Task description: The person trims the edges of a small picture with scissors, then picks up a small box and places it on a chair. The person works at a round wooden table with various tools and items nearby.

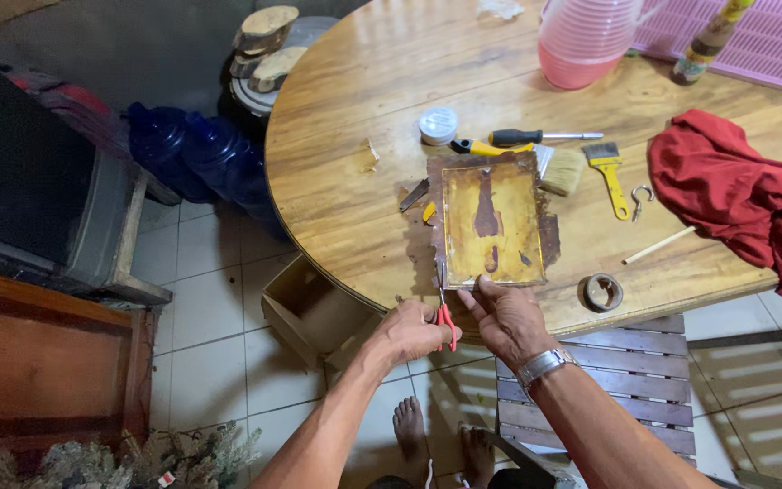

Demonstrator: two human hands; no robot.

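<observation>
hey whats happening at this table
A person stands at a round wooden table, cutting into the near edge of a flat, brown-stained yellowish sheet. The left hand works red-handled scissors, and the right hand pinches the sheet's near edge. Beyond the sheet lie a yellow-handled paintbrush, a black-and-yellow screwdriver and a crumpled red cloth.

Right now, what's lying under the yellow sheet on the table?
A ragged brown sheet shows past the yellow sheet on several sides, with a knife blade poking out left. The rest underneath is covered.
</observation>
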